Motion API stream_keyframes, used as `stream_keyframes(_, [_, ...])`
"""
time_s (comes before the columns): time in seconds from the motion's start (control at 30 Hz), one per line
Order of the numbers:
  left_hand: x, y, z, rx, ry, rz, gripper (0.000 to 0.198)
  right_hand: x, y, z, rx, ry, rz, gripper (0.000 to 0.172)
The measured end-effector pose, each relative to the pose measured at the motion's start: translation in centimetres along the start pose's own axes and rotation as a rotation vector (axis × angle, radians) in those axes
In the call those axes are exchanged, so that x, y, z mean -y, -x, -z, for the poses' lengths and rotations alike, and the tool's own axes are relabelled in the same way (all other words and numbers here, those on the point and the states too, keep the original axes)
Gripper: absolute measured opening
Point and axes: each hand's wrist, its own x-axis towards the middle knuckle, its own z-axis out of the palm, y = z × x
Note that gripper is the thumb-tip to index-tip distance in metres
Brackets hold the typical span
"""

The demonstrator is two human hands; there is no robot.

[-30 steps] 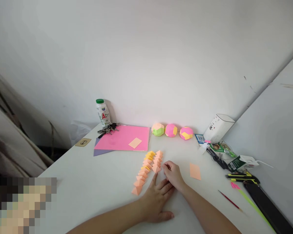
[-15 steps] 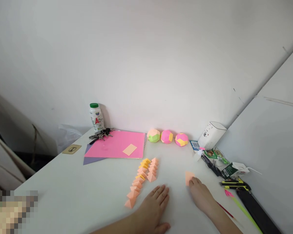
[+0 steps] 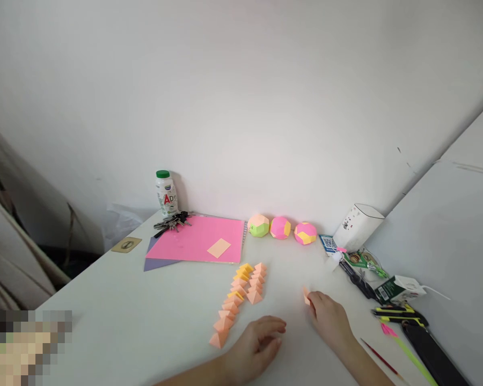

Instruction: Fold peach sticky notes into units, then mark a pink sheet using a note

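Between the fingers of my right hand (image 3: 328, 316) is a small peach paper square (image 3: 306, 295), tilted up with one edge showing. My left hand (image 3: 255, 346) is raised a little off the table, fingers curved and thumb apart, with nothing in it. Beside it runs a long row of folded paper pieces (image 3: 224, 322), mostly peach with some yellow. A shorter row of peach folded pieces (image 3: 256, 287) lies along its right side. Farther back, a flat peach paper square (image 3: 219, 247) rests on a pink sheet (image 3: 185, 241).
Three paper balls (image 3: 280, 228) sit by the wall. At the back left stand a white bottle (image 3: 168, 194) and a bunch of keys (image 3: 171, 221). Along the right lie a white paper tube (image 3: 358, 225), a small carton (image 3: 399, 289), a yellow-black cutter (image 3: 400, 314) and a thin red stick (image 3: 380, 356).
My right hand has picked up the paper square, which lay flat before. My left hand has lifted from lying flat, its fingers now curved. The view has shifted slightly.
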Motion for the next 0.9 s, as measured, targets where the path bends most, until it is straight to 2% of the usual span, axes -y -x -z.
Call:
stream_keyframes(0.07, [0.0, -0.3, 0.1, -0.053, 0.348, 0.210, 0.049, 1.5, 0.7, -0.2, -0.154, -0.170, 0.117, 0.025])
stream_keyframes(0.13, [-0.2, -0.6, 0.4, -0.072, 0.598, 0.291, 0.054, 3.2, 1.3, -0.6, -0.279, -0.302, 0.261, 0.028])
stream_keyframes(0.23, [-0.5, -1.1, 0.9, -0.050, 0.720, 0.303, 0.042, 5.2, 2.1, -1.4, -0.391, -0.385, 0.453, 0.031])
stream_keyframes(0.33, [-0.8, -1.3, 1.1, -0.071, 0.755, 0.284, 0.029, 5.7, 2.4, -2.3, -0.426, -0.433, 0.562, 0.035])
stream_keyframes(0.5, [-1.0, -1.1, 1.3, -0.042, 0.715, 0.338, 0.028, 4.8, 2.5, -3.3, -0.395, -0.578, 0.580, 0.028])
stream_keyframes(0.63, [-1.4, -0.9, 1.4, 0.005, 0.633, 0.337, 0.034, 4.4, 2.3, -3.6, -0.314, -0.846, 0.506, 0.018])
stream_keyframes(0.77, [-2.1, -0.9, 1.3, 0.066, 0.517, 0.377, 0.045, 4.5, 1.9, -3.0, -0.176, -1.082, 0.401, 0.026])
stream_keyframes(0.9, [-2.2, -0.8, 1.2, 0.091, 0.496, 0.379, 0.050, 5.0, 1.7, -1.9, -0.005, -1.266, 0.266, 0.023])
